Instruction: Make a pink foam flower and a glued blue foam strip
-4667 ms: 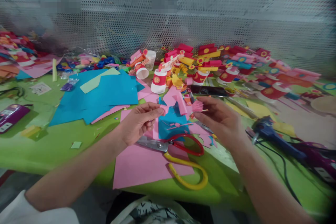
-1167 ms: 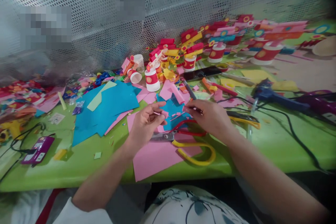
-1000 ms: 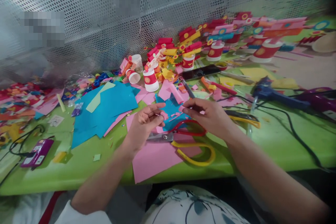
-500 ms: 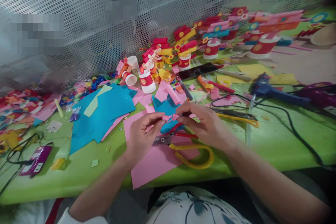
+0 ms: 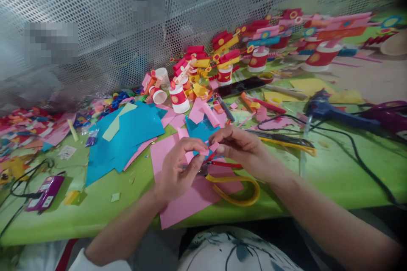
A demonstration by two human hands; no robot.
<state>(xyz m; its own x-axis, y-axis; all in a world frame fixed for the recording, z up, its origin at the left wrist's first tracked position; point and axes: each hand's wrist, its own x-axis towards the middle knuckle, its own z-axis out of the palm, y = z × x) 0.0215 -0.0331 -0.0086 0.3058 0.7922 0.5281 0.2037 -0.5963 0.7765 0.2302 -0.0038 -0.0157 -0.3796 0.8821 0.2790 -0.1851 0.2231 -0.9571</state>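
Observation:
A small folded pink paper strip (image 5: 214,147) is pinched between the thumb and fingers of my right hand (image 5: 249,150). My left hand (image 5: 178,167) has its thumb and forefinger closed at the strip's other end, partly covering it. Under my hands lie scissors with a yellow handle (image 5: 256,192) and a red one, their blades mostly hidden by my left hand. Beneath them is a sheet of pink paper (image 5: 184,207), with a smaller piece of blue paper (image 5: 200,126) just beyond.
Large blue sheets (image 5: 136,127) lie to the left, near a purple device (image 5: 46,192) with a cable. To the right are a cutter knife (image 5: 286,139) and a blue glue gun (image 5: 337,112) with a black cord. Decorated paper cups (image 5: 179,99) line the back before a perforated metal panel (image 5: 104,21).
My left thumb has dropped lower, widening the bend of that hand. The pink strip has turned and lifted slightly in my right fingers, showing more of its face.

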